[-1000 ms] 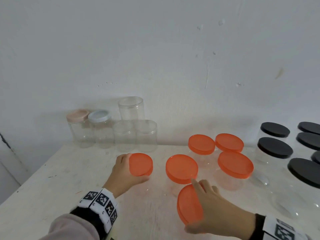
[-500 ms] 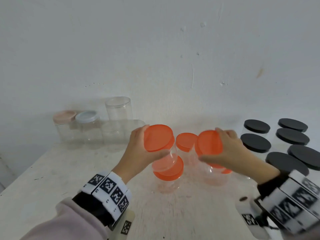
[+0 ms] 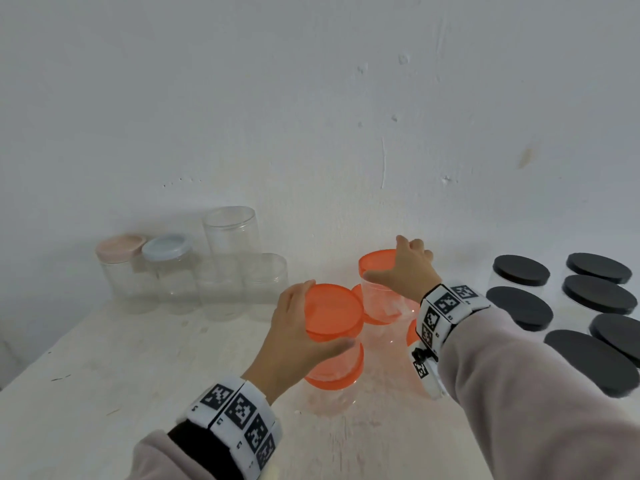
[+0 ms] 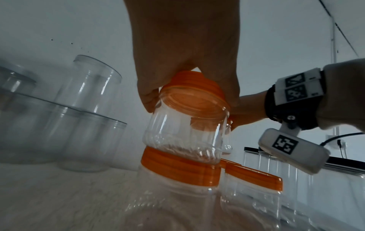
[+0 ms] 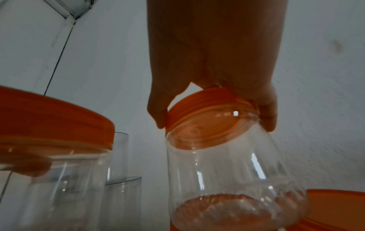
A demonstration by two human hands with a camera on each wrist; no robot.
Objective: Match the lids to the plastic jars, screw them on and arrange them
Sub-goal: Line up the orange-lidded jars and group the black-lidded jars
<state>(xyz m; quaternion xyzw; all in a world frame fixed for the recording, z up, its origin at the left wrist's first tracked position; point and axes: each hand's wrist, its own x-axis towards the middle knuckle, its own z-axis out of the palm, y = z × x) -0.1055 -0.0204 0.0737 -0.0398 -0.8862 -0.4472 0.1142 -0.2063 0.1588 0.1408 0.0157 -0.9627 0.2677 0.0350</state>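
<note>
Jars with orange lids are being stacked, by my reading the arranging step. Left hand grips the lid of one orange-lidded jar, standing on a capped jar on the tabletop. Right hand grips the lid of a second jar, tilted just above another orange lid. Next move calls for levelling it before release.

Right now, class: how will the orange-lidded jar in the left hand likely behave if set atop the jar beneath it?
The jar looks empty and thin-walled, so probably light. Resting on the smooth orange lid below, it may slide or tip. The left hand grips only its lid, so it could swing.
</note>
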